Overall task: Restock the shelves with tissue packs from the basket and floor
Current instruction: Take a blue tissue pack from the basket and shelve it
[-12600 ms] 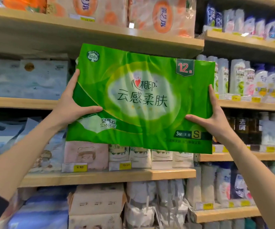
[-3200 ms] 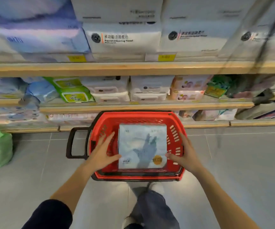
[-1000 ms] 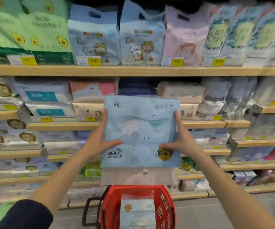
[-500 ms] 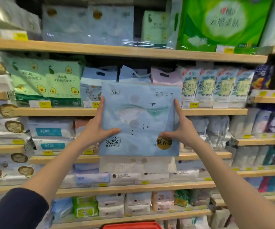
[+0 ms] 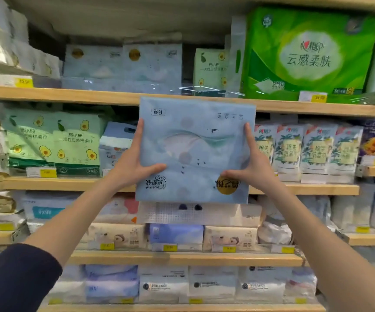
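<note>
I hold a pale blue tissue pack (image 5: 195, 149) upside down in front of the shelves, its top edge level with the upper wooden shelf (image 5: 69, 96). My left hand (image 5: 134, 163) grips its left side with the thumb across the front. My right hand (image 5: 253, 167) grips the right side the same way. Matching pale blue packs (image 5: 123, 61) stand on that upper shelf, behind and above the held pack. The large green tissue pack (image 5: 308, 52) stands on the same shelf at the right. The basket is out of view.
Avocado-print green packs (image 5: 53, 140) fill the second shelf at left; white and green packs (image 5: 306, 149) stand at right. Lower shelves hold several white, blue and beige tissue packs. Yellow price tags (image 5: 24, 81) line the shelf edges.
The blue pack, gripped by both hands, has risen from basket height up to the upper shelf's edge. My view tilted upward, and the red basket dropped out of sight.
</note>
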`<control>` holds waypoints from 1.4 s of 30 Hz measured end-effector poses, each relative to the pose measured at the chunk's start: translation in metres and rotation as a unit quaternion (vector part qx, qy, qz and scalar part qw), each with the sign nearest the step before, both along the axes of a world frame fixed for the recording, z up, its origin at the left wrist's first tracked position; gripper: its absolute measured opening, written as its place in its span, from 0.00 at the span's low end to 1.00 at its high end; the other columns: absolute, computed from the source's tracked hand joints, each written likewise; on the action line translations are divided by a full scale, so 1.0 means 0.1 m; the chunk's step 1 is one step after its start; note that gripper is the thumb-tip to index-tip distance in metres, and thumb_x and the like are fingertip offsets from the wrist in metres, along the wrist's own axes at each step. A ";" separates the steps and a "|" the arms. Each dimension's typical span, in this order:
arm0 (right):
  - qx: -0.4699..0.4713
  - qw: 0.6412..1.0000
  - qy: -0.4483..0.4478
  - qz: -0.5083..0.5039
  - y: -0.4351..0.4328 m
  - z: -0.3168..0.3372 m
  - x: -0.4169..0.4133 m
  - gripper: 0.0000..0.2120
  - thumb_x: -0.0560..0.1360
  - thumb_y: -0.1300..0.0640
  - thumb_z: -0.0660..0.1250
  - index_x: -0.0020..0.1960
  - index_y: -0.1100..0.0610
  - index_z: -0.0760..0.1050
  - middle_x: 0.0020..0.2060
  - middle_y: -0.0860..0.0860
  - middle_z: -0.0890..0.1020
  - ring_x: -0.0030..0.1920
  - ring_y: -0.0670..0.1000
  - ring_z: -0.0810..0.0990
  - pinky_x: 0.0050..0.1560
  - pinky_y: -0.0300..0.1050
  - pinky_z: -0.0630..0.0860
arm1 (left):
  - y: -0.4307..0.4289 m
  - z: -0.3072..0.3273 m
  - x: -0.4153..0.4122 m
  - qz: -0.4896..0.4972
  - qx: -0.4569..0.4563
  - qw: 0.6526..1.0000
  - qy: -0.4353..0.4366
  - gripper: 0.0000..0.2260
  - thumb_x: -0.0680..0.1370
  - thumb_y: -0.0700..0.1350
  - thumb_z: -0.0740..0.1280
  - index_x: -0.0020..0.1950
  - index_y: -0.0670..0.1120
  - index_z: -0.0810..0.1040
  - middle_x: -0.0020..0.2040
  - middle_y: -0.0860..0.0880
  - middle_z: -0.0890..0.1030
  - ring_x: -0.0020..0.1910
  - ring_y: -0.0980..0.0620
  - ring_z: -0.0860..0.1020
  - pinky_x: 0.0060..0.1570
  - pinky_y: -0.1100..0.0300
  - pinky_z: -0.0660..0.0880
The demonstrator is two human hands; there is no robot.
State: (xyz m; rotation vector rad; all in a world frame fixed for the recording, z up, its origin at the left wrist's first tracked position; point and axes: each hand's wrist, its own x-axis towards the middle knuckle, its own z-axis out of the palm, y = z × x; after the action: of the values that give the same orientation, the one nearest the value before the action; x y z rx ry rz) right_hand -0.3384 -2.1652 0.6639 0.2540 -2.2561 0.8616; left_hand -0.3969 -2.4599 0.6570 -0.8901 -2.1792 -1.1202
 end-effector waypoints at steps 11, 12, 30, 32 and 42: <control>0.031 0.993 0.095 0.060 0.07 1.07 -0.54 0.59 0.62 0.54 0.79 0.76 0.44 0.38 0.67 0.45 0.66 0.62 0.53 0.71 0.59 0.47 0.71 | 0.03 1.03 -0.44 0.029 0.028 0.996 0.085 0.52 0.69 0.49 0.73 0.74 0.57 0.33 0.62 0.74 0.58 0.56 0.79 0.69 0.56 0.78 0.66; 0.036 0.992 0.101 0.060 0.04 1.16 -0.56 0.59 0.62 0.54 0.79 0.76 0.44 0.38 0.67 0.43 0.65 0.59 0.50 0.70 0.56 0.41 0.70 | -0.01 1.11 -0.45 0.029 0.028 0.995 0.095 0.52 0.70 0.49 0.73 0.74 0.57 0.33 0.62 0.75 0.58 0.56 0.80 0.68 0.56 0.79 0.66; 0.037 0.980 0.194 0.026 -1.28 2.15 -0.95 0.58 0.63 0.53 0.78 0.76 0.47 0.38 0.74 0.47 0.61 0.68 0.45 0.63 0.52 0.27 0.60 | -1.32 2.19 -0.93 0.000 0.006 0.978 0.207 0.50 0.74 0.46 0.71 0.75 0.48 0.31 0.69 0.67 0.58 0.68 0.69 0.66 0.62 0.67 0.70; 0.039 0.979 0.199 0.018 -1.38 2.19 -1.00 0.58 0.64 0.53 0.78 0.76 0.47 0.38 0.75 0.47 0.59 0.71 0.47 0.61 0.55 0.29 0.60 | -1.41 2.26 -1.02 -0.003 0.006 0.976 0.217 0.51 0.73 0.48 0.72 0.75 0.48 0.31 0.71 0.63 0.58 0.70 0.65 0.65 0.66 0.62 0.69; 0.065 0.981 0.183 -0.022 -1.51 2.45 -1.29 0.56 0.65 0.51 0.77 0.77 0.48 0.38 0.75 0.48 0.59 0.73 0.50 0.60 0.65 0.38 0.61 | -1.58 2.45 -1.49 -0.019 -0.021 0.974 0.224 0.52 0.72 0.53 0.71 0.74 0.47 0.29 0.69 0.70 0.55 0.69 0.69 0.63 0.69 0.64 0.63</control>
State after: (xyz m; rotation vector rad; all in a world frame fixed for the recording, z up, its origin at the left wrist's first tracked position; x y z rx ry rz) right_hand -0.4674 -2.3165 0.9088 0.3871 -1.9659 0.5901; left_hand -0.5454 -2.6180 0.9024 -1.0870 -1.8227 -0.7960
